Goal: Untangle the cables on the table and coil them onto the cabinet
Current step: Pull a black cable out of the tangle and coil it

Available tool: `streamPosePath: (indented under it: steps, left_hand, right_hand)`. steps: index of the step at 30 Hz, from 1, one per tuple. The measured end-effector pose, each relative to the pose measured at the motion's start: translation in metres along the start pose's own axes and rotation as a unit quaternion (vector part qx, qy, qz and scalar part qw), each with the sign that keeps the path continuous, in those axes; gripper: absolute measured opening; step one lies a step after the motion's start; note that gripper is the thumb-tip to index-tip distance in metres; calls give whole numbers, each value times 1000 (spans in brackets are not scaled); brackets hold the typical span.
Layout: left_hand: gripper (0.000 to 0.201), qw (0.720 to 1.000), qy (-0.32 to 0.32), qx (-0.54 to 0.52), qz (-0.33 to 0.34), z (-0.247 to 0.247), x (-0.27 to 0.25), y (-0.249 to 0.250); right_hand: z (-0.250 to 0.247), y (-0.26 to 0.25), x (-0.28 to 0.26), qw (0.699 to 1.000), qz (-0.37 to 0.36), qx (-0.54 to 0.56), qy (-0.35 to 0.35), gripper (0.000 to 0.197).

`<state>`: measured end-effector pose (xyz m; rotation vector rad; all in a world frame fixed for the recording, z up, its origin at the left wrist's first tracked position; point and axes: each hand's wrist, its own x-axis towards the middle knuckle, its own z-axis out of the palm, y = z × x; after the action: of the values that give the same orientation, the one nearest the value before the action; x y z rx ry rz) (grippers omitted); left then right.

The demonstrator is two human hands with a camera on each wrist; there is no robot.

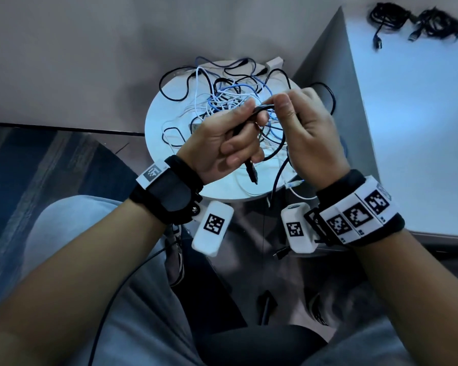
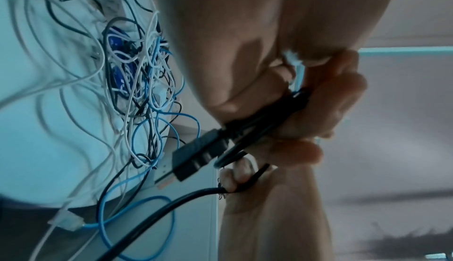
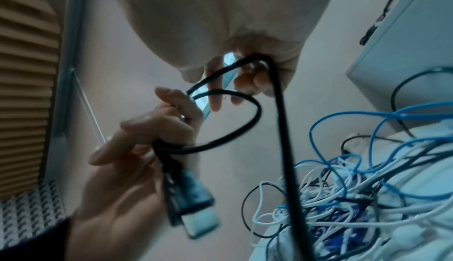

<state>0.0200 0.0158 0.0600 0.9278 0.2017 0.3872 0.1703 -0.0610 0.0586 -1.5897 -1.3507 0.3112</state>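
A tangle of black, white and blue cables lies on the small round white table. My left hand grips the plug end of a black cable, with its plug hanging below the fingers. My right hand pinches the same black cable a little further along, forming a loop between the two hands. The left wrist view has the black plug sticking out of my curled fingers. From the right wrist, the loop and plug show, and the cable runs down into the tangle.
The white cabinet stands to the right of the table, with two coiled black cables on its far top. A grey wall is behind the table. My knees and a dark floor are below.
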Motion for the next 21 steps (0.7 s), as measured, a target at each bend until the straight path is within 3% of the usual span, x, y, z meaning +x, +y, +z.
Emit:
streamPosePath:
  steps: [3, 6, 14, 18, 21]
  left_hand:
    - [55, 999, 5, -32, 4, -2, 2, -2]
    - [60, 999, 8, -46, -4, -2, 4, -6]
    - [54, 996, -15, -88, -18, -5, 4, -4]
    - [52, 992, -20, -125, -18, -6, 3, -4]
    - [55, 990, 2, -138, 13, -5, 3, 2]
  right_hand:
    - [-2, 3, -1, 999, 21, -16, -42, 44]
    - [-1, 5, 0, 998, 49, 14, -41, 42]
    - [7, 7, -2, 982, 111, 150, -40, 44]
    - [11, 10, -3, 958, 148, 236, -62, 43]
    - [14, 13, -7, 923, 237, 290, -91, 48]
